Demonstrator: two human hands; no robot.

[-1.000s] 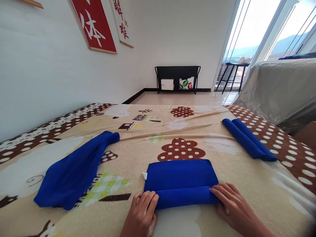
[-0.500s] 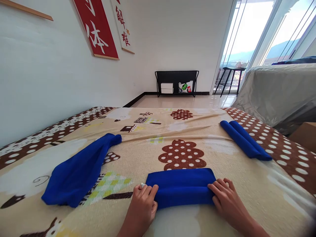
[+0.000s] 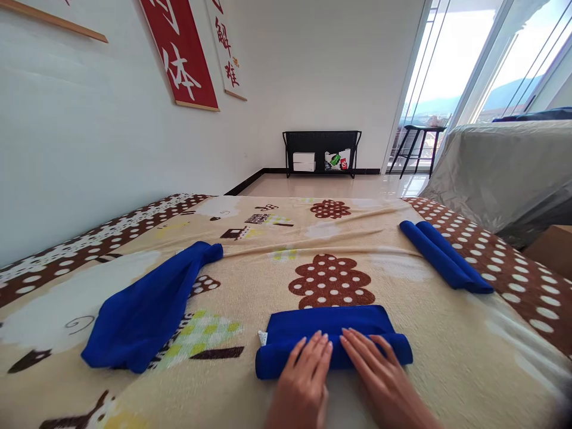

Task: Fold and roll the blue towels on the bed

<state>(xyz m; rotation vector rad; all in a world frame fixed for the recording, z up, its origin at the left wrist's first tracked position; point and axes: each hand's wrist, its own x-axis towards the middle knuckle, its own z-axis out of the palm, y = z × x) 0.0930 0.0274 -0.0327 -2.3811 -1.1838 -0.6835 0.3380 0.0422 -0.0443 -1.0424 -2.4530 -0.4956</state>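
Note:
A blue cloth (image 3: 328, 319) lies in front of me, its near edge rolled into a thick tube and its far part flat. A small white label pokes out at its left end. My left hand (image 3: 306, 372) rests on the roll with fingers stretched out. Beside it, my right hand (image 3: 373, 369) also lies on the roll, fingers extended and slightly apart. Neither hand grips the cloth. To the left is a crumpled blue cloth (image 3: 143, 310), narrow at its far end. Off to the right sits another blue cloth (image 3: 447, 256), shaped into two parallel rolls.
Under everything spreads a beige patterned blanket (image 3: 250, 286) with brown polka-dot borders. A white wall runs along the left with hanging scrolls (image 3: 185, 65). Farther off stand a black rack (image 3: 322, 143), a dark stool (image 3: 420, 131) and plastic-covered furniture (image 3: 504, 167) at the right.
Both hands have let go of the cloth's ends and moved inward, now lying flat on it. The near edge now shows as a fuller roll with its ends exposed.

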